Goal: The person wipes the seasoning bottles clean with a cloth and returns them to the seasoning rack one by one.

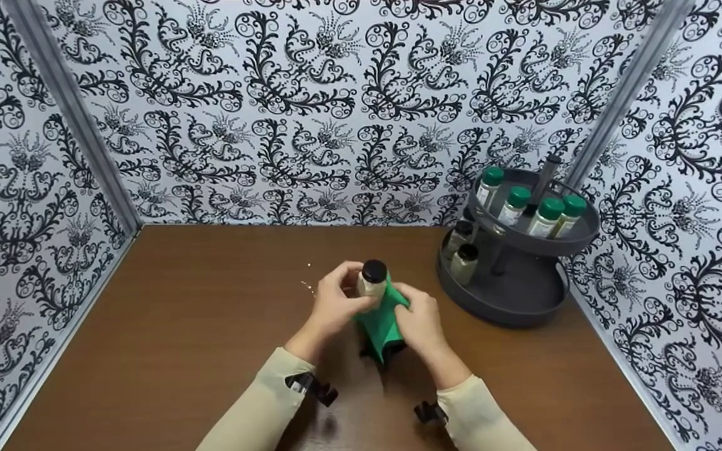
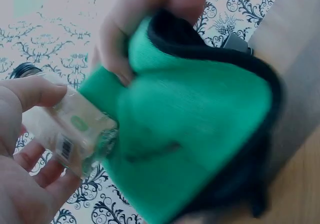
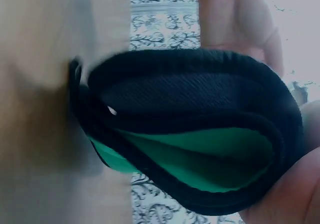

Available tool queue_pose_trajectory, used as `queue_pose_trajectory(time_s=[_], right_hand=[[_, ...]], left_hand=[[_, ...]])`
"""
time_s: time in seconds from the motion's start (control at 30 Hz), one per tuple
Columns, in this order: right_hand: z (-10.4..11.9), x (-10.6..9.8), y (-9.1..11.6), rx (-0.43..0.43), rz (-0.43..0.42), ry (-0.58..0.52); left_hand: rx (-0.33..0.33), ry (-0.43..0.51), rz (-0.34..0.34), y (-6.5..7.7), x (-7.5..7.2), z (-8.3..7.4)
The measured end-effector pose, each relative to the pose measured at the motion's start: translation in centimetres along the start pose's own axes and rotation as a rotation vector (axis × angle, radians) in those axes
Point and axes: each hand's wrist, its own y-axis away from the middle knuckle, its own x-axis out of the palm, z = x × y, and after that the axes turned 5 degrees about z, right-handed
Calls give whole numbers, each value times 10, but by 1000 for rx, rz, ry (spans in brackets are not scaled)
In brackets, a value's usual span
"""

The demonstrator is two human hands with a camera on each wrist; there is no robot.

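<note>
In the head view my left hand [image 1: 334, 300] grips a small clear spice jar [image 1: 370, 288] with a black lid and pale contents, held upright above the table. Its label with a barcode shows in the left wrist view, where the jar [image 2: 75, 124] lies between thumb and fingers. My right hand [image 1: 420, 322] pinches a green cloth [image 1: 381, 322] with black edging, right beside the jar. Folded over on itself, the cloth [image 3: 190, 93] shows a dark side and a green side in the right wrist view. Its lower corner hangs toward the table.
A dark grey two-tier round rack [image 1: 511, 313] stands at the right. Several green-capped jars [image 1: 546, 216] are on its upper tier, and black-capped jars [image 1: 464, 263] on the lower. White specks [image 1: 308, 286] lie on the brown table [image 1: 210, 300]. Patterned walls enclose the back and sides.
</note>
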Motion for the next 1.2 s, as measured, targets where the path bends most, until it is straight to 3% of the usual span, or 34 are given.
queue_pose_trajectory(time_s=[0.13,0.23,0.33,0.5,0.57,0.73,0.83,0.93,1.1,1.2], right_hand=[[10,-7,3,-62,-118,-53],[13,-8,4,-100,-147,-46],[8,-4,2,-105,-102,2],[0,-1,-2,-59,50,67],[2,-5,-2,-44,51,51],[17,-19,4,-120,-136,-23],[19,-20,7,-175,-193,-26],[12,-15,6,-146,-136,-21],[-3,-9,-2,-9,51,31],[-3,-10,-4,24,82,28]], left_hand=[[-12,-31,27,0,4,7],[-10,-30,16,0,5,5],[2,-13,-11,1,5,-3],[16,23,-47,2,3,-15],[16,28,-46,3,4,-16],[12,3,-8,6,13,-8],[4,-9,4,8,17,-5],[-10,19,-16,9,17,-6],[-13,105,-60,9,16,-12],[-11,111,-54,8,15,-13]])
